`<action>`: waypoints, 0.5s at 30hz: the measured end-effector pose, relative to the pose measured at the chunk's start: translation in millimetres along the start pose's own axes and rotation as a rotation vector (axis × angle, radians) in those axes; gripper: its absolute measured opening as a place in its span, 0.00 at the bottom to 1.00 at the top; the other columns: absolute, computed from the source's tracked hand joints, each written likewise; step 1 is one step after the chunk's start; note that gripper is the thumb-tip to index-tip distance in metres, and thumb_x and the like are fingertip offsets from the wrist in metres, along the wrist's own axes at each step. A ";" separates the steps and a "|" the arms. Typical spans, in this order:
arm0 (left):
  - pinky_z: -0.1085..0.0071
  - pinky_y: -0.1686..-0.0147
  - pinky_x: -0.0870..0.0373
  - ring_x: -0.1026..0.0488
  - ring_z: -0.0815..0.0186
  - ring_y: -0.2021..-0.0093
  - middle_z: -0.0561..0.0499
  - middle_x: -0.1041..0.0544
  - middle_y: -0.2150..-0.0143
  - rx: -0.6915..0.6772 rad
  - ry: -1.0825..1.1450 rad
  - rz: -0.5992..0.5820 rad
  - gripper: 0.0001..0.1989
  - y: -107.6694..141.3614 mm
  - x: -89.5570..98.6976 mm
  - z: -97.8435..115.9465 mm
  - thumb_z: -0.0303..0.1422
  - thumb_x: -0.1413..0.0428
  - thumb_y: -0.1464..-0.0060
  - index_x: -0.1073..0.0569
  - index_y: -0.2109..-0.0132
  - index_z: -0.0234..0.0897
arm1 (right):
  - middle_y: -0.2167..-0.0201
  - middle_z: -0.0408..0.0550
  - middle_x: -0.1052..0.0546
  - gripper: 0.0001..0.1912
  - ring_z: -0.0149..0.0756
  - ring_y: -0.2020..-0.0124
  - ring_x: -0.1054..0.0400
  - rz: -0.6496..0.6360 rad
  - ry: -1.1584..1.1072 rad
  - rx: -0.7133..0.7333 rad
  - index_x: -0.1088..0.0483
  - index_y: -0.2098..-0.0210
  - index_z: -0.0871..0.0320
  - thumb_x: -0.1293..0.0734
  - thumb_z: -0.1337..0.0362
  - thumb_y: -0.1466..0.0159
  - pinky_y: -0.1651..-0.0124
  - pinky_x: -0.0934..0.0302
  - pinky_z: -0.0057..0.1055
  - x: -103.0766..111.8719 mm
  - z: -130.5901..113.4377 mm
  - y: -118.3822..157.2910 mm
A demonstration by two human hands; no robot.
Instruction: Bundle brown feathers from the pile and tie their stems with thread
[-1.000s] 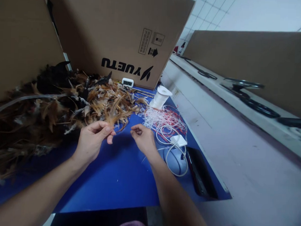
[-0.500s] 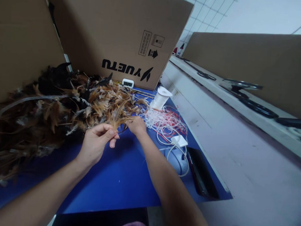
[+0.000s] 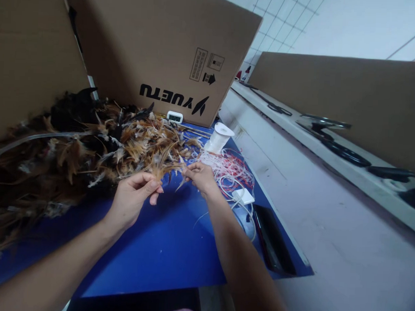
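Observation:
My left hand (image 3: 135, 196) is closed in a pinch on a small bunch of golden-brown feathers (image 3: 158, 170), their tips fanning up and away. Just to its right, my right hand (image 3: 200, 177) pinches a slender pale feather (image 3: 181, 183), whose lower end points down over the blue table (image 3: 163, 249). A thin strand trails below the right wrist; whether the hand holds it I cannot tell. Behind both hands spreads a big heap of brown, black and whitish feathers (image 3: 71, 157).
A white spool (image 3: 219, 138) stands beyond tangled white and red strings (image 3: 236, 168). Nearby lie a white cable with a square white block (image 3: 243, 196) and a dark glossy object (image 3: 274, 239). Cardboard boxes (image 3: 157, 40) wall the back. Scissors (image 3: 280, 109) lie on the right ledge.
My right hand has drawn back to the right from the feathers, now with a slender feather between its fingertips. The left hand stays nearly in place with its bunch.

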State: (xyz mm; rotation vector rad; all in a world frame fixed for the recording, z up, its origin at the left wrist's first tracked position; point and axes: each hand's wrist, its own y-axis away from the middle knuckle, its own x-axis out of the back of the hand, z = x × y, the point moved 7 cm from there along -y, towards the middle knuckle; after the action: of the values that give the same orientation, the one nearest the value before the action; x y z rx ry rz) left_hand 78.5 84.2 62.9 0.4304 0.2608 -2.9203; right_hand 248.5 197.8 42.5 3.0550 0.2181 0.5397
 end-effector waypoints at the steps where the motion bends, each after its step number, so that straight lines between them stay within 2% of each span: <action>1: 0.75 0.79 0.38 0.35 0.75 0.82 0.54 0.26 0.78 0.002 0.000 -0.001 0.10 -0.1 -0.1 -0.7 0.35 0.38 0.52 0.27 0.74 0.34 | 0.83 0.40 0.28 0.08 0.27 0.82 0.36 -0.004 -0.041 0.000 0.32 0.73 0.60 0.31 0.63 0.52 0.80 0.46 0.23 1.3 -1.1 2.4; 6: 0.75 0.80 0.38 0.36 0.75 0.82 0.53 0.27 0.78 0.017 -0.002 0.013 0.10 -1.7 1.7 -4.6 0.35 0.38 0.52 0.27 0.74 0.34 | 0.83 0.39 0.29 0.15 0.27 0.82 0.37 -0.028 -0.179 0.004 0.30 0.68 0.60 0.29 0.62 0.56 0.80 0.48 0.23 -0.9 1.0 7.0; 15: 0.76 0.80 0.38 0.36 0.76 0.82 0.54 0.27 0.77 0.029 0.016 0.009 0.09 -2.7 -0.2 -5.1 0.34 0.38 0.52 0.27 0.74 0.34 | 0.84 0.38 0.33 0.11 0.26 0.82 0.43 0.012 -0.204 0.077 0.30 0.77 0.59 0.30 0.57 0.51 0.78 0.51 0.25 6.7 6.9 8.8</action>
State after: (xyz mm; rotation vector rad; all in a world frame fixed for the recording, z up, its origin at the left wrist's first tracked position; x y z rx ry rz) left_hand 79.5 87.8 58.6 0.4588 0.2184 -2.9163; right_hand 258.2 190.1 38.7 3.1580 0.2178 0.2212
